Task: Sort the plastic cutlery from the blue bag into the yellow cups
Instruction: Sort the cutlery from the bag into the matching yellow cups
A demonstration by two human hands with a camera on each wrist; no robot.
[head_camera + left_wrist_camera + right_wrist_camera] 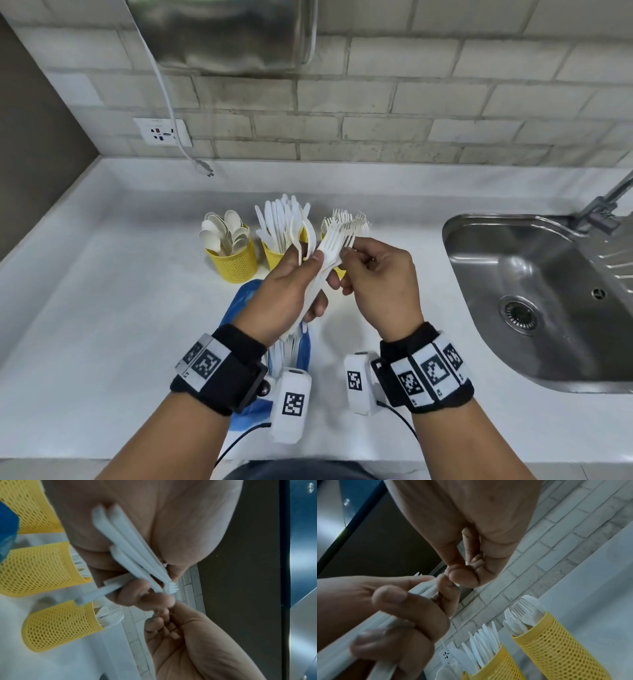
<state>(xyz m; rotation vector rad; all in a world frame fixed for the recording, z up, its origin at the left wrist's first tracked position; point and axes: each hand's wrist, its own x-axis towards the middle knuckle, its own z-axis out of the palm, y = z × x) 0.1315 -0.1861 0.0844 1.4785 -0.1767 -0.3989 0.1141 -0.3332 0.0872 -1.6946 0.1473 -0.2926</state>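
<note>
My left hand grips a bundle of white plastic forks by the handles, above the blue bag on the counter. More white cutlery shows inside the bag. The thumb and fingertips of my right hand pinch one fork near its head; the pinch shows close up in the right wrist view. Behind the hands stand three yellow mesh cups: one with spoons, one with knives, and a fork cup partly hidden by my hands. The bundle's handles lie across my left palm.
A steel sink with a tap is set in the white counter at the right. A wall socket and a hanging cable plug are at the back left, against the brick wall.
</note>
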